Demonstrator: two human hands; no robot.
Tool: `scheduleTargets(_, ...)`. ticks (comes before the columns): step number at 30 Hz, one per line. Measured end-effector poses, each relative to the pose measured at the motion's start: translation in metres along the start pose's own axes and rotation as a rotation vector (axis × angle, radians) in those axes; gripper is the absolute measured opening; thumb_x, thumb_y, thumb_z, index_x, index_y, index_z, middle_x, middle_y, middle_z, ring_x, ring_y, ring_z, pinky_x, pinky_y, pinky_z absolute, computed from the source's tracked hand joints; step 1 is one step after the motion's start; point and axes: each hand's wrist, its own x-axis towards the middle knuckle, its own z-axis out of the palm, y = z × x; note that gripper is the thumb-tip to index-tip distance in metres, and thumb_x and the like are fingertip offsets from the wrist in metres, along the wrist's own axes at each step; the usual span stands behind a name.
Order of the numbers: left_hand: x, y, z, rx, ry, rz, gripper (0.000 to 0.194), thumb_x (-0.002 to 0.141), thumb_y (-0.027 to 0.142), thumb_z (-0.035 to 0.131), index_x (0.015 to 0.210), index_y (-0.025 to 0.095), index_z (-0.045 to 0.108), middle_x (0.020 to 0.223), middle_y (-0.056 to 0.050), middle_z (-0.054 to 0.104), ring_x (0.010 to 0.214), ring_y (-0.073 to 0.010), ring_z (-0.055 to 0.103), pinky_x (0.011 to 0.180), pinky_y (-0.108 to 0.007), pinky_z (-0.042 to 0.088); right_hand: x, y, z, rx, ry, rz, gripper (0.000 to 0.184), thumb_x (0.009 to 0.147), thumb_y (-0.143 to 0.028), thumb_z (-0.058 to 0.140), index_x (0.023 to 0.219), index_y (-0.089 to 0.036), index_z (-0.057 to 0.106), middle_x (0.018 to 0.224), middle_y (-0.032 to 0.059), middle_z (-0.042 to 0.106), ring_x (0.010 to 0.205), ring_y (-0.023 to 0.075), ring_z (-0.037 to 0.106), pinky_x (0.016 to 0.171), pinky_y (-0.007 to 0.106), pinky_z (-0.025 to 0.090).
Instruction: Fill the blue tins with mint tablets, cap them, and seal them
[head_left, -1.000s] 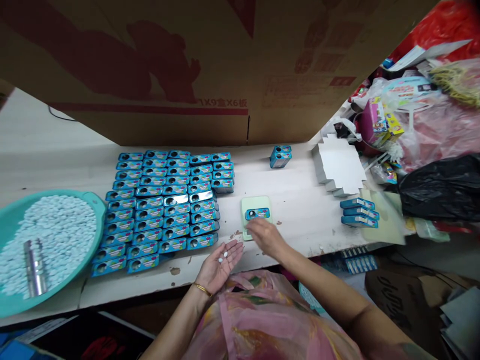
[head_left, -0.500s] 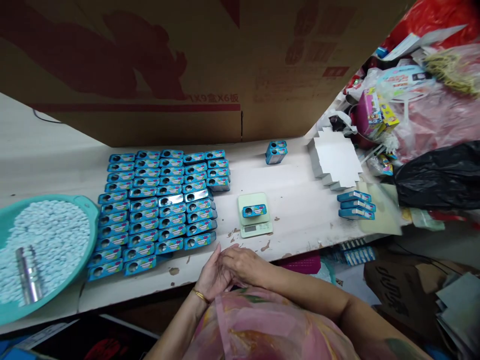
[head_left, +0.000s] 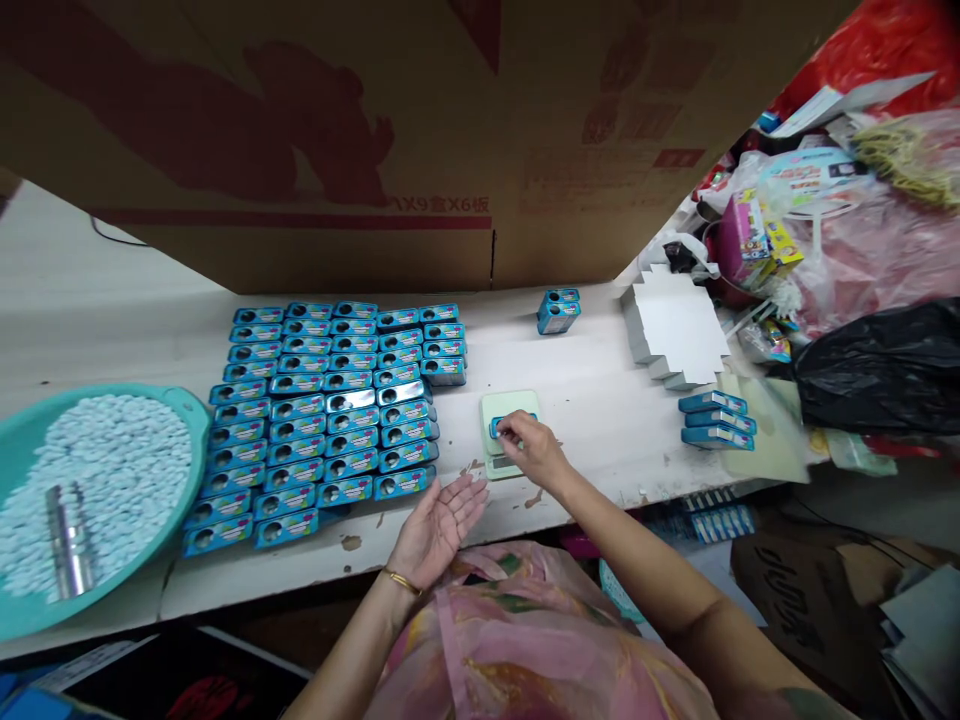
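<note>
My right hand (head_left: 534, 448) is over a pale green kitchen scale (head_left: 491, 405), fingers pinched together at the small blue tin (head_left: 495, 428) on its pan. What the fingertips hold, if anything, is too small to make out; the hand hides most of the tin. Palm up, my left hand (head_left: 442, 525) lies at the table's front edge with fingers stretched out and no object visible on it. Left of the scale stand rows of blue tins (head_left: 349, 420), most with a dark round hole in the top.
At far left, a turquoise basin (head_left: 196, 430) holds pale blue candies (head_left: 124, 470) and a shiny metal cylinder (head_left: 69, 545). A large cardboard box (head_left: 420, 240) stands behind. Two tins (head_left: 559, 312), a white card stack (head_left: 679, 325) and three tins (head_left: 718, 420) sit rightward.
My hands, which were together at the table edge, have parted. The right has moved up to the tin on the scale; the left has opened palm up. The view has shifted slightly.
</note>
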Motion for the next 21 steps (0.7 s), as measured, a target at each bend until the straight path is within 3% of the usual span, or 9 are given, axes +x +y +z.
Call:
scheduleTargets(4,-0.008,0.011,-0.006,0.061,0.103,0.126,0.027,0.076,0.029,0.046,0.09,0.01,0.058,0.101,-0.014,0.059,0.096,-0.0206,0.054,0.083,-0.032,0.043,0.003,0.016,-0.013,-0.121,0.027,-0.027,0.019,0.076,-0.014,0.043,0.091,-0.018,0.054,0.09,0.006,0.054,0.085,0.0145,0.051,0.075,0.027,0.043)
scheduleTargets(8,-0.032,0.055,-0.029,0.134,0.321,0.542,0.02,0.074,0.027,0.048,0.084,0.013,0.059,0.087,-0.009,0.063,0.085,-0.0168,0.058,0.078,-0.031,0.045,-0.015,0.027,-0.027,-0.097,0.162,0.038,0.018,0.08,-0.019,0.04,0.085,-0.018,0.057,0.085,0.0057,0.056,0.082,0.0147,0.053,0.072,0.027,0.044)
scheduleTargets(11,-0.056,0.106,-0.064,0.286,0.595,0.875,0.025,0.071,0.03,0.051,0.089,0.014,0.057,0.087,-0.007,0.063,0.086,-0.0168,0.057,0.08,-0.033,0.043,-0.029,0.036,-0.033,-0.087,0.174,0.111,0.017,0.079,-0.025,0.042,0.084,-0.018,0.057,0.082,0.0051,0.058,0.075,0.0144,0.055,0.062,0.025,0.046)
scheduleTargets(13,-0.073,0.142,-0.096,0.492,0.88,1.004,0.033,0.073,0.033,0.046,0.099,0.014,0.053,0.097,-0.009,0.06,0.093,-0.0181,0.054,0.083,-0.034,0.041,-0.038,0.04,-0.032,-0.098,0.142,0.146,0.018,0.078,-0.028,0.044,0.085,-0.018,0.057,0.084,0.0047,0.059,0.074,0.0141,0.055,0.061,0.025,0.046)
scheduleTargets(15,-0.088,0.177,-0.129,0.794,1.166,1.029,0.039,0.076,0.033,0.039,0.108,0.013,0.048,0.11,-0.011,0.054,0.102,-0.0191,0.049,0.088,-0.034,0.037,-0.046,0.04,-0.027,-0.126,0.103,0.144,0.02,0.078,-0.032,0.044,0.084,-0.019,0.057,0.083,0.0042,0.06,0.072,0.0141,0.056,0.062,0.025,0.047)
scheduleTargets(16,-0.094,0.192,-0.143,0.874,1.243,1.025,0.041,0.075,0.032,0.04,0.11,0.013,0.047,0.115,-0.012,0.051,0.107,-0.0202,0.045,0.09,-0.034,0.034,-0.05,0.038,-0.024,-0.144,0.082,0.138,0.021,0.077,-0.034,0.044,0.084,-0.019,0.057,0.083,0.004,0.06,0.071,0.0142,0.056,0.062,0.025,0.047)
scheduleTargets(18,-0.101,0.221,-0.166,0.983,1.314,1.007,0.045,0.072,0.03,0.045,0.113,0.01,0.044,0.121,-0.015,0.045,0.113,-0.0233,0.039,0.095,-0.035,0.027,-0.06,0.032,-0.018,-0.176,0.061,0.119,0.024,0.076,-0.039,0.044,0.085,-0.02,0.057,0.084,0.0042,0.061,0.072,0.0154,0.058,0.061,0.026,0.048)
scheduleTargets(21,-0.098,0.259,-0.181,1.1,1.297,0.99,0.054,0.067,0.028,0.051,0.116,0.005,0.041,0.124,-0.021,0.039,0.117,-0.028,0.031,0.098,-0.039,0.02,-0.078,0.021,-0.009,-0.22,0.049,0.128,0.026,0.075,-0.042,0.044,0.085,-0.023,0.057,0.086,0.0048,0.061,0.075,0.018,0.059,0.062,0.027,0.049)
